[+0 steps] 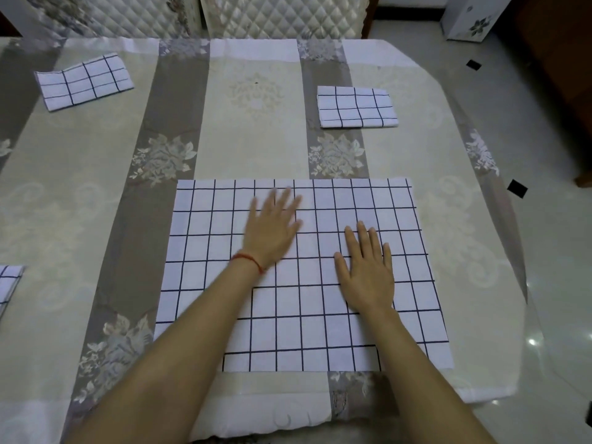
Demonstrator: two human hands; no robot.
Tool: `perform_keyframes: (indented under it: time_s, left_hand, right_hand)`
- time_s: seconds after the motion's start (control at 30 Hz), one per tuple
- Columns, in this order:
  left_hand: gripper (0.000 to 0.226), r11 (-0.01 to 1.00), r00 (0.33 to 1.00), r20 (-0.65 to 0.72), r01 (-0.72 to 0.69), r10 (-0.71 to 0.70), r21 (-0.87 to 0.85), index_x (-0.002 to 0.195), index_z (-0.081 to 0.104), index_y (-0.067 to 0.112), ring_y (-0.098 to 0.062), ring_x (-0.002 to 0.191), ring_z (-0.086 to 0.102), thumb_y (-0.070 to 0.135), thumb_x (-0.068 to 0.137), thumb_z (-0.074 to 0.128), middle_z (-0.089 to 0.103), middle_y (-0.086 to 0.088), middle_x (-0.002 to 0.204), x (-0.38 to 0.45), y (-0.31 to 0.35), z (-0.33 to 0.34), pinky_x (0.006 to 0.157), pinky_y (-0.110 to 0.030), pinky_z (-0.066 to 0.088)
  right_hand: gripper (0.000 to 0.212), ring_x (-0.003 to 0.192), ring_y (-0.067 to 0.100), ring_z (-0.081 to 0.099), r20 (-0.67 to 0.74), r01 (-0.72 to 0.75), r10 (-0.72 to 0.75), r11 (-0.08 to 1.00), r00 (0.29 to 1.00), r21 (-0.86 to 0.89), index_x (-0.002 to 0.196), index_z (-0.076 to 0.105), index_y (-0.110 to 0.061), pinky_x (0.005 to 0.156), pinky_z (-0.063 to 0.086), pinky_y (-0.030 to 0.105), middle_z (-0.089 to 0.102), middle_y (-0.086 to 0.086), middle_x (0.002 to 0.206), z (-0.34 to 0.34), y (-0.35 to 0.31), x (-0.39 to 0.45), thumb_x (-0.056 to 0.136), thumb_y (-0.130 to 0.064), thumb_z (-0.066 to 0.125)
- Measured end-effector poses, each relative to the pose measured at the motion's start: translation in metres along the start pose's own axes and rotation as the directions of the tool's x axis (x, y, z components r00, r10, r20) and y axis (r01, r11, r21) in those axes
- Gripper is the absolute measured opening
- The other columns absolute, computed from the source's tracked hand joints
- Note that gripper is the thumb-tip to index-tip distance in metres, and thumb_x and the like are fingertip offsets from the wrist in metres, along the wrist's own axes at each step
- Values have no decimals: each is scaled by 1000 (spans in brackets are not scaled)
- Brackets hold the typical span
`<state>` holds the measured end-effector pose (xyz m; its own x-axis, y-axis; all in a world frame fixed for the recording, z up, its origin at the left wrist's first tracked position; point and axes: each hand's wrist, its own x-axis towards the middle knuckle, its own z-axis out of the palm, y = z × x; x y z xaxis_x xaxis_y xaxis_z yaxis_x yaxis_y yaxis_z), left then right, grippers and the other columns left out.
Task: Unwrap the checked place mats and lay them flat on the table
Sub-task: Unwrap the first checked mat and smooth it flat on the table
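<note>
- Unfolded place mat (320, 331) lies flat on the table (256, 139)
- Left hand (272, 229) and right hand (368, 270) rest palm-down on that mat, grip spread, pinching nothing

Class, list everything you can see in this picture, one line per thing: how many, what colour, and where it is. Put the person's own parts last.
open place mat: 1, white with dark checks, flat on the near middle of the table
folded place mats: 3, white with dark checks; far left, far right, left edge, partly out of view
tablecloth: 1, cream and grey-brown stripes with flowers, over the table
quilted chair backs: cream, behind the table; count unclear
floor: pale glossy tiles, right
bracelet: 1, red, on the left wrist
left hand: flat on the open mat, blurred
right hand: flat on the open mat
</note>
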<state>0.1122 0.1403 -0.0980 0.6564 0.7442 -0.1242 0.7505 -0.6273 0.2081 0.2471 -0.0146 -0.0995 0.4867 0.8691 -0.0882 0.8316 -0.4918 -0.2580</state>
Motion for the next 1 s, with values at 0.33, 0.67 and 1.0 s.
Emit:
perform_keyframes:
  time_s: [0.33, 0.67, 1.0]
  left_hand:
    - [57, 998, 996, -87, -3, -3, -65, 145, 15, 20, -26, 144, 6, 47, 95, 9, 10, -2, 156, -65, 43, 14, 116, -51, 3]
    - [72, 900, 895, -108, 421, -433, -117, 146, 9, 25, -22, 145, 0, 61, 83, 6, 3, -1, 157, -129, -45, 16, 116, -46, -4]
    - [73, 940, 942, -67, 321, -330, -119, 144, 22, 15, -26, 145, 8, 53, 83, 5, 13, -8, 156, -149, -2, -1, 115, -43, 0]
  right_hand:
    - [65, 144, 9, -7, -4, -14, 14, 1000, 1000, 7, 146, 7, -31, 115, -13, 31, -1, -8, 157, 0, -1, 0, 86, -55, 8]
    - [68, 145, 12, -6, 4, 18, -18, 999, 1000, 29, 147, 9, -29, 116, -10, 34, 0, -6, 158, -2, 0, -2, 84, -56, 5]
    - [53, 139, 26, 28, -31, 323, -323, 933, 946, 158, 138, 38, -13, 117, 15, 45, 34, 11, 149, -20, -59, -33, 92, -38, 25]
